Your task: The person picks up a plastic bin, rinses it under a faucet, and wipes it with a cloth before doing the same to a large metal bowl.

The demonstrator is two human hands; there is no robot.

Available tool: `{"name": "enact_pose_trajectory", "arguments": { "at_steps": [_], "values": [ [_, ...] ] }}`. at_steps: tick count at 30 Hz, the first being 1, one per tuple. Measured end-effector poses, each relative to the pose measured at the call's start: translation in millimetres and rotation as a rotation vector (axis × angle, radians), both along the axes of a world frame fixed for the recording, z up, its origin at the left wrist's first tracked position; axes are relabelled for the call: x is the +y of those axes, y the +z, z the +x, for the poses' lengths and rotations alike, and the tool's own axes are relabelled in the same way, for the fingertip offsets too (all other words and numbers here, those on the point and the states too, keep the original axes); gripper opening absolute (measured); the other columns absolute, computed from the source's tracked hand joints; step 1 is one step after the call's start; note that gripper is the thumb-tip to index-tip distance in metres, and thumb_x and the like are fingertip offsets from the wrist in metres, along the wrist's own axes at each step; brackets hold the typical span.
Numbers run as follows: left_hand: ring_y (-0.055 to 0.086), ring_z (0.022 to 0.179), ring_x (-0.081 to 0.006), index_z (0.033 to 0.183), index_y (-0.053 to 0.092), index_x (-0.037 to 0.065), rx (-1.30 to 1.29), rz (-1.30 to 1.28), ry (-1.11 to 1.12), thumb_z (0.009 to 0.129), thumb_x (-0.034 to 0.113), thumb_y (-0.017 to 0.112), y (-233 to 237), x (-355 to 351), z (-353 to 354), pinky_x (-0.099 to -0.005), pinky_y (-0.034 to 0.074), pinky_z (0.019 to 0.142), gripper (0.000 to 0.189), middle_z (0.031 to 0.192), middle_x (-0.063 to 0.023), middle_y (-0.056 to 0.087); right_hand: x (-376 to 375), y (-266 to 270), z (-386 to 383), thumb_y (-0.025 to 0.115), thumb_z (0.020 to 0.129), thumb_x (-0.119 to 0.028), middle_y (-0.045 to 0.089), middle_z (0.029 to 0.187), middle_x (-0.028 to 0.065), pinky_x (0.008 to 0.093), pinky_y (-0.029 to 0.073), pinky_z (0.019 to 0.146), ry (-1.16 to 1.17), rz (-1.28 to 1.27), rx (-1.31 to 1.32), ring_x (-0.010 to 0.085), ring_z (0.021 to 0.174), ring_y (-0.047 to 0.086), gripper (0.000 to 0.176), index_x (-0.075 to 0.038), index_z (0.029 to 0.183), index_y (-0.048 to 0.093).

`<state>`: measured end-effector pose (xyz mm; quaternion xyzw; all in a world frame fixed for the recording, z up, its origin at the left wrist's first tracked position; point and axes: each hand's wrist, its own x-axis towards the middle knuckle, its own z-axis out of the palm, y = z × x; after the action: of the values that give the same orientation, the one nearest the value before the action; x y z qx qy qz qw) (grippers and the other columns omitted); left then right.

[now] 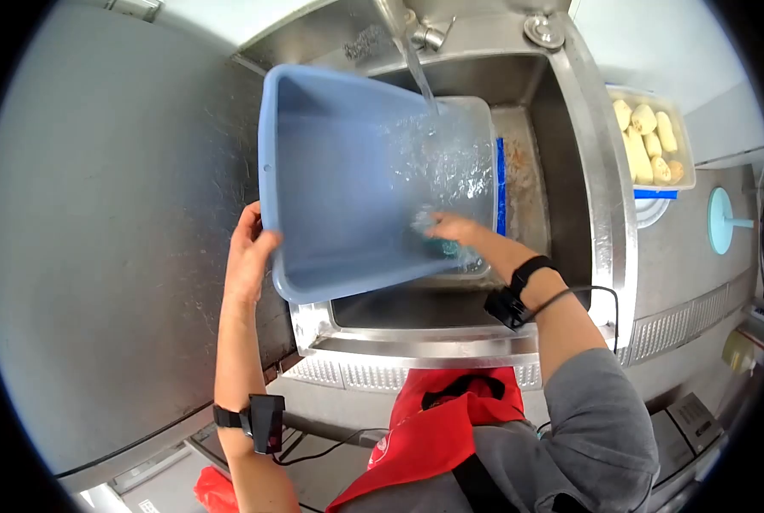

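A large blue plastic tub (335,171) lies tilted over the sink, its right end lower and under the running water (418,75). My left hand (249,256) grips the tub's left rim, thumb on the inside. My right hand (456,228) reaches into the wet right end, its fingers closed. Near those fingers are a whitish, blurred patch and something green (447,247); splashing hides what they are. A clear container (477,109) sits in the sink under the tub's right end, with a blue strip (501,184) beside it.
The faucet (429,36) stands at the sink's back edge, near a metal drain strainer (543,31). To the right, a clear container (688,178) holds several peeled pale vegetables (643,119). A turquoise round tool with a handle (720,221) lies beyond. A grey metal surface (125,222) fills the left.
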<state>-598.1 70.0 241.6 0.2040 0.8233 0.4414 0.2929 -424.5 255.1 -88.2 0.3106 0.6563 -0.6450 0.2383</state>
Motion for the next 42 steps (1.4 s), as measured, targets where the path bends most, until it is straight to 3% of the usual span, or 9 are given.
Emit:
{"name": "enact_pose_trajectory", "arguments": {
  "at_steps": [3, 5, 9, 13, 19, 21, 23, 35, 42],
  "values": [
    [0.054, 0.088, -0.0169, 0.108, 0.052, 0.000, 0.107, -0.018, 0.111, 0.073, 0.019, 0.064, 16, 37, -9, -0.0287, 0.043, 0.080, 0.041, 0.095, -0.0085, 0.057, -25, 67, -15, 0.064, 0.081, -0.028, 0.060, 0.108, 0.0104, 0.0336, 0.049, 0.078, -0.270, -0.436, 0.333, 0.0228, 0.095, 0.058, 0.047, -0.010, 0.122, 0.052],
    [0.056, 0.082, -0.0170, 0.104, 0.054, -0.001, 0.170, -0.085, 0.123, 0.071, 0.016, 0.064, 11, 55, -15, -0.0294, 0.045, 0.075, 0.038, 0.091, -0.0091, 0.059, -46, 139, -19, 0.064, 0.082, -0.026, 0.060, 0.101, 0.0057, 0.0314, 0.049, 0.073, -0.243, -0.315, 0.509, 0.0156, 0.089, 0.058, 0.031, -0.013, 0.109, 0.059],
    [0.057, 0.069, -0.0162, 0.092, 0.058, -0.003, 0.273, -0.113, -0.040, 0.068, 0.009, 0.061, -9, 56, -28, -0.0312, 0.047, 0.065, 0.028, 0.079, -0.0089, 0.062, -83, 193, -22, 0.060, 0.084, -0.024, 0.054, 0.105, 0.0139, 0.0346, 0.043, 0.087, -0.125, 0.111, 0.954, 0.0308, 0.100, 0.054, 0.030, -0.012, 0.111, 0.057],
    [0.048, 0.059, -0.0087, 0.080, 0.057, -0.001, 0.318, -0.087, 0.003, 0.066, 0.005, 0.057, 18, 62, 30, -0.0256, 0.041, 0.055, 0.016, 0.064, -0.0003, 0.054, -83, 147, 0, 0.052, 0.088, -0.032, 0.055, 0.113, 0.0178, 0.0414, 0.041, 0.091, 0.274, 0.215, 0.681, 0.0350, 0.108, 0.051, 0.032, -0.012, 0.113, 0.057],
    [0.038, 0.055, -0.0047, 0.073, 0.052, 0.002, 0.269, 0.008, 0.099, 0.065, -0.001, 0.053, 53, 38, 40, -0.0227, 0.034, 0.050, 0.008, 0.061, 0.0040, 0.045, -38, 45, 48, 0.056, 0.083, -0.032, 0.059, 0.109, 0.0177, 0.0434, 0.045, 0.084, 0.434, 0.443, 0.451, 0.0354, 0.100, 0.056, 0.035, -0.012, 0.113, 0.057],
    [0.036, 0.055, -0.0038, 0.072, 0.051, 0.003, 0.285, -0.005, 0.090, 0.066, -0.003, 0.052, 70, 32, 46, -0.0214, 0.033, 0.050, 0.009, 0.061, 0.0049, 0.044, -20, 27, 63, 0.059, 0.080, -0.029, 0.060, 0.105, 0.0180, 0.0421, 0.047, 0.081, 0.410, 0.598, 0.410, 0.0346, 0.097, 0.058, 0.036, -0.012, 0.112, 0.058],
    [0.036, 0.055, -0.0036, 0.072, 0.050, 0.003, 0.314, 0.000, 0.069, 0.066, -0.004, 0.052, 85, 31, 57, -0.0209, 0.032, 0.050, 0.009, 0.062, 0.0051, 0.044, 0, 1, 73, 0.061, 0.077, -0.026, 0.060, 0.108, 0.0193, 0.0409, 0.047, 0.082, 0.077, 0.556, 0.371, 0.0357, 0.100, 0.057, 0.044, -0.011, 0.118, 0.054],
    [0.035, 0.057, -0.0013, 0.069, 0.044, 0.006, 0.261, 0.098, 0.075, 0.070, -0.008, 0.051, 127, 7, 89, -0.0183, 0.030, 0.051, 0.016, 0.063, 0.0067, 0.040, 9, 0, 15, 0.051, 0.080, -0.023, 0.046, 0.129, 0.0248, 0.0402, 0.036, 0.099, 0.023, 0.443, -0.037, 0.0383, 0.117, 0.046, 0.068, 0.001, 0.138, 0.026],
    [0.030, 0.056, -0.0029, 0.065, 0.041, 0.005, 0.402, 0.064, 0.043, 0.069, -0.003, 0.056, 170, -2, 102, -0.0204, 0.028, 0.049, 0.017, 0.061, 0.0062, 0.037, -9, 22, -21, 0.047, 0.082, -0.019, 0.035, 0.134, 0.0304, 0.0420, 0.037, 0.099, 0.103, 0.500, -0.041, 0.0410, 0.122, 0.041, 0.066, -0.013, 0.142, 0.021]
  ]
}}
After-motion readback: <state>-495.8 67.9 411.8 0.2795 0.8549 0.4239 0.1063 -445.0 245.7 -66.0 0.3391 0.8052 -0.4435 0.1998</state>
